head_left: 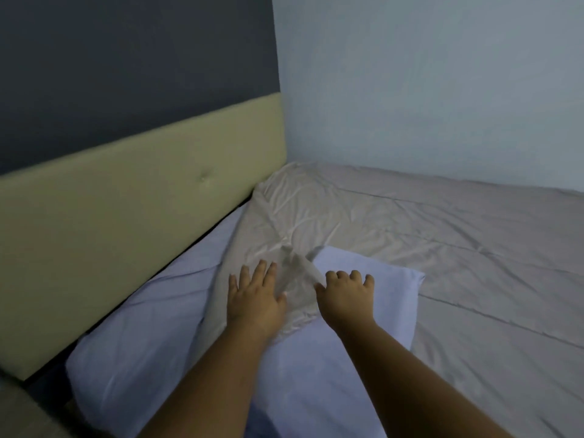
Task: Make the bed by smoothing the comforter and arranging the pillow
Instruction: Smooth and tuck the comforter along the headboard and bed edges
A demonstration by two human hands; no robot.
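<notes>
Comforter (442,235) grey cloth, creased; pillow (151,336) smooth matt cloth; headboard (126,222) padded, tufted.

A pale lavender pillow (316,358) centre frame; plain grey comforter (458,254) at right; beige headboard (126,222) at left beneath dark slate wall (126,64).

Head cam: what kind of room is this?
Most likely a bedroom. A bed sits in the corner of pale blue walls, with a padded beige headboard, a grey comforter spread over the mattress, and a light blue pillow under both hands.
</notes>
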